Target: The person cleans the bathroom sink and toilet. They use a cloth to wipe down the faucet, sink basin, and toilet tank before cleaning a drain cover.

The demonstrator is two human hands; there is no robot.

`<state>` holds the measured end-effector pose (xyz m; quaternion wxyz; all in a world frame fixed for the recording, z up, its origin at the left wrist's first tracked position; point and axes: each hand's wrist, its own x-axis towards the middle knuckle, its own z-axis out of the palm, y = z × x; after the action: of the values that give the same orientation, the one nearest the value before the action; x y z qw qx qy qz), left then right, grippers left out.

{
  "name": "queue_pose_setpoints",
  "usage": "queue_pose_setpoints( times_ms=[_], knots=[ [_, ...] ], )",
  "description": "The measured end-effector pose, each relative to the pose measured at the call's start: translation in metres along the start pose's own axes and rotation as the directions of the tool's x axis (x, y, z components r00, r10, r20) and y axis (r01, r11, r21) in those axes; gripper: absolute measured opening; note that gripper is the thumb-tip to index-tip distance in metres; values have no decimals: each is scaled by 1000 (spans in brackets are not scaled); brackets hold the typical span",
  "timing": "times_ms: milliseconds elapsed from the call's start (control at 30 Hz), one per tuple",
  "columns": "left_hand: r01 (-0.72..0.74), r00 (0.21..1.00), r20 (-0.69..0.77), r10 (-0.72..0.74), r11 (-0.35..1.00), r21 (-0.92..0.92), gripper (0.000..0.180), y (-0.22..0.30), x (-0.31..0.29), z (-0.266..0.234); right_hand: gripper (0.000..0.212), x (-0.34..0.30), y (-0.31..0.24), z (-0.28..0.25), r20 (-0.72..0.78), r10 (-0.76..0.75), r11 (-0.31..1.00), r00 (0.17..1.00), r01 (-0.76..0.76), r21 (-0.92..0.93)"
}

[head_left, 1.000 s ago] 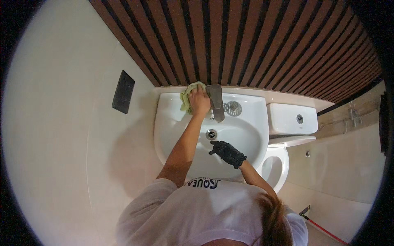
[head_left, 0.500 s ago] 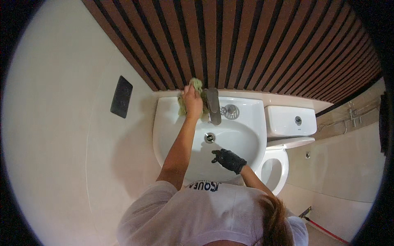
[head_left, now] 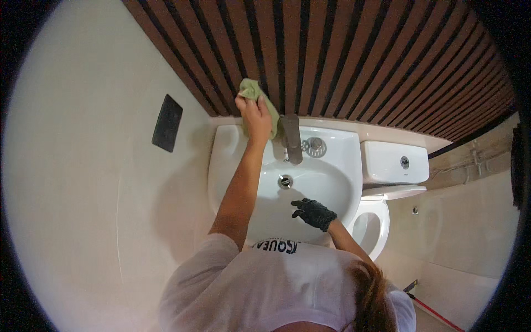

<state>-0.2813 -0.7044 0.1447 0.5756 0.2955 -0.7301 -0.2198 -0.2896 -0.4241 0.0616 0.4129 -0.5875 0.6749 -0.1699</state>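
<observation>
My bare left hand is closed on a pale green cloth, pressed against the slatted brown wall behind the sink. Part of the cloth hangs down beside the dark grey faucet. Over the front of the white sink hovers my right hand in a black glove. Its fingers are apart, with nothing in them. The round drain lies just beyond the gloved fingertips. A round metal grate sits on the sink's ledge, right of the faucet.
To the right stands a white toilet with its lid raised against the tank. A black wall plate is on the left wall. Pipes run along the right wall. A red pole lies at lower right.
My left hand has moved the cloth from the sink's back ledge higher onto the slatted wall. My right hand stays over the basin, nearly unmoved.
</observation>
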Motion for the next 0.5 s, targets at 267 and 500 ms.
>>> queue_pose_setpoints(
  times_ms=[267, 500],
  knots=[
    [80, 977, 171, -123, 968, 237, 35, -63, -67, -11, 31, 20, -2, 10, -10, -185, 979, 983, 183, -94],
    [175, 968, 172, -182, 983, 59, 46, -41, -31, -13, 29, 16, -26, -6, 49, 18, 997, 999, -14, -75]
  ],
)
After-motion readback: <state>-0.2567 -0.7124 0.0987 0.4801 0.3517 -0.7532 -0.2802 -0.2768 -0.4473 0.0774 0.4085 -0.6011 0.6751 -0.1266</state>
